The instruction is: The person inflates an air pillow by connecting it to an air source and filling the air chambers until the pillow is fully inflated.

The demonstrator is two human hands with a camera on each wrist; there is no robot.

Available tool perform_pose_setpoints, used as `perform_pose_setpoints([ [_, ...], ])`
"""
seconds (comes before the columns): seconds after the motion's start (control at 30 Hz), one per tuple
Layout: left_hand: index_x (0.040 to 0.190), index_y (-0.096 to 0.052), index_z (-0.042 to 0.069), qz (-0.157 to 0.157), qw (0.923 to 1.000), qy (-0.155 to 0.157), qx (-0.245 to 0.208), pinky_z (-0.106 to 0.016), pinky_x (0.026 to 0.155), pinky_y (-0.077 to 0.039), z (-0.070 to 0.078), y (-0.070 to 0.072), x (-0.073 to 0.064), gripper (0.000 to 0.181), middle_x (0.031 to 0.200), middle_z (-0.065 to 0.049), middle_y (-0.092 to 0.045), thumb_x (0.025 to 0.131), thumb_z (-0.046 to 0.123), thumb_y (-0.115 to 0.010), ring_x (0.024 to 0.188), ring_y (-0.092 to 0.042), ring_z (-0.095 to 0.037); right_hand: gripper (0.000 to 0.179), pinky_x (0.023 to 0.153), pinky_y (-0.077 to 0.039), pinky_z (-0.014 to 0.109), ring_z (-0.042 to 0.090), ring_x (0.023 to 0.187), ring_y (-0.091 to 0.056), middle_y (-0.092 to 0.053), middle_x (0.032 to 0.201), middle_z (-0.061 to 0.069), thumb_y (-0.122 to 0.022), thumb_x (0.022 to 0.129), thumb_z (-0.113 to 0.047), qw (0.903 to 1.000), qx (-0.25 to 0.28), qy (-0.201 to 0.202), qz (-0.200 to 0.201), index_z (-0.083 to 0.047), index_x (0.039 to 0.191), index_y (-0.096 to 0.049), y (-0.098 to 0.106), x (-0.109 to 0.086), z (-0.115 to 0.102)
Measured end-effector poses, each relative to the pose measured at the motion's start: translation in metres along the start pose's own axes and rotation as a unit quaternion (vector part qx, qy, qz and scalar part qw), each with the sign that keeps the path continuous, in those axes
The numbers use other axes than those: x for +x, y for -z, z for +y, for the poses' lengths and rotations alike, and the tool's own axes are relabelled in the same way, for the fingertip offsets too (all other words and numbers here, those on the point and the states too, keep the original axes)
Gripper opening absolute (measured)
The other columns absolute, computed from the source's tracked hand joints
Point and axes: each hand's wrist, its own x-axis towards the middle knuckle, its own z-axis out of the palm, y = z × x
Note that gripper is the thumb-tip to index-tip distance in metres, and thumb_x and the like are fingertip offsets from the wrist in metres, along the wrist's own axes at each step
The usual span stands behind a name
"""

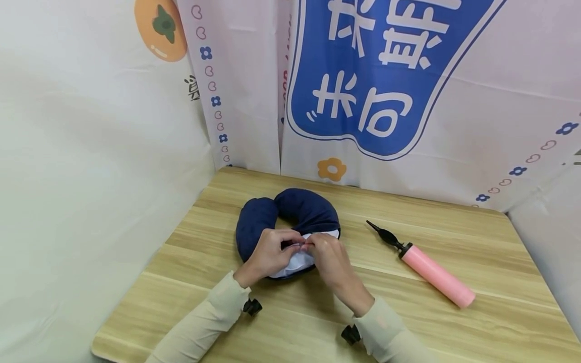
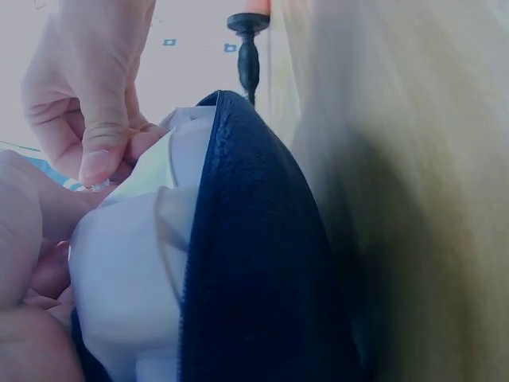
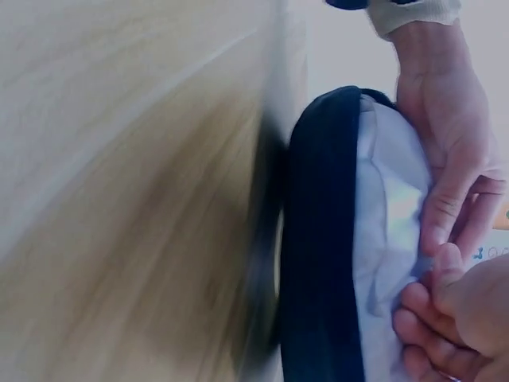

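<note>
A navy U-shaped neck pillow [image 1: 256,222] lies on the table, its cover unzipped along the curved side nearest the person. Through the opening shows a smooth white inner bladder [image 2: 127,263], puffed and wrinkled. My left hand [image 1: 271,252] pinches the bladder's upper surface between thumb and fingers. Fingertip to fingertip with it, my right hand [image 1: 330,256] pinches at the same spot from the other side. The small part between the fingertips is mostly hidden. In the right wrist view the white bladder [image 3: 390,207] bulges past the navy cover [image 3: 322,239].
A hand pump [image 1: 438,275] with a pink barrel and black nozzle lies to the right on the wooden table [image 1: 181,282]. White printed cloth [image 1: 245,75] hangs behind and at the sides. Black wrist cameras [image 1: 350,334] sit under the cuffs.
</note>
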Motion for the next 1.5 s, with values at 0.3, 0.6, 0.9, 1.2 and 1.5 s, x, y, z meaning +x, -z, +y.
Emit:
perform_pose_setpoints([
  [0.3,0.102,-0.083,0.010,-0.033,0.9985,0.044,-0.005,-0.028,0.079,-0.063,-0.001,0.002,0.000,0.019,0.099,-0.002,-0.082,0.089,-0.004,-0.078,0.092,-0.077,-0.013,0.009,0.064,-0.056,0.028,0.013,0.074,-0.071,-0.077,0.081,-0.002,-0.084,0.089,-0.016,0.9963,0.021,-0.051,-0.065,-0.012,0.083,-0.077,0.005,0.006,-0.004],
  [0.6,0.108,-0.077,0.006,-0.070,0.9890,-0.026,0.128,-0.028,0.080,-0.060,0.006,0.016,0.001,0.016,0.103,-0.004,-0.072,0.092,0.006,-0.081,0.092,-0.068,-0.015,0.005,0.073,-0.061,0.028,0.010,0.084,-0.075,-0.080,0.089,-0.005,-0.081,0.093,-0.018,0.9749,0.124,-0.106,-0.152,-0.014,0.090,-0.081,0.022,0.000,0.013],
  [0.9,0.100,-0.076,0.007,-0.064,0.9648,-0.088,0.239,-0.031,0.080,-0.057,0.007,0.015,0.006,0.009,0.095,-0.004,-0.066,0.092,0.008,-0.080,0.086,-0.061,-0.018,0.006,0.071,-0.062,0.027,0.012,0.082,-0.076,-0.081,0.086,-0.003,-0.083,0.090,-0.013,0.9776,0.116,-0.116,-0.132,-0.014,0.086,-0.080,0.013,-0.003,0.012],
  [1.2,0.092,-0.075,0.010,-0.028,0.9492,-0.122,0.288,-0.031,0.074,-0.056,0.026,0.004,-0.002,0.009,0.088,-0.002,-0.064,0.090,0.012,-0.083,0.080,-0.060,-0.017,0.014,0.058,-0.050,0.021,0.002,0.060,-0.058,-0.073,0.072,-0.005,-0.084,0.091,-0.019,0.9809,0.053,-0.140,-0.124,-0.015,0.080,-0.078,0.016,-0.006,0.010],
  [1.5,0.091,-0.072,0.011,0.017,0.9336,-0.142,0.329,-0.028,0.066,-0.049,0.034,-0.017,-0.019,0.009,0.086,-0.002,-0.062,0.091,0.011,-0.081,0.077,-0.056,-0.016,0.004,0.069,-0.062,0.037,0.016,0.076,-0.074,-0.079,0.082,0.003,-0.082,0.089,-0.008,0.9809,-0.018,-0.110,-0.159,-0.008,0.087,-0.079,0.061,-0.007,0.065],
])
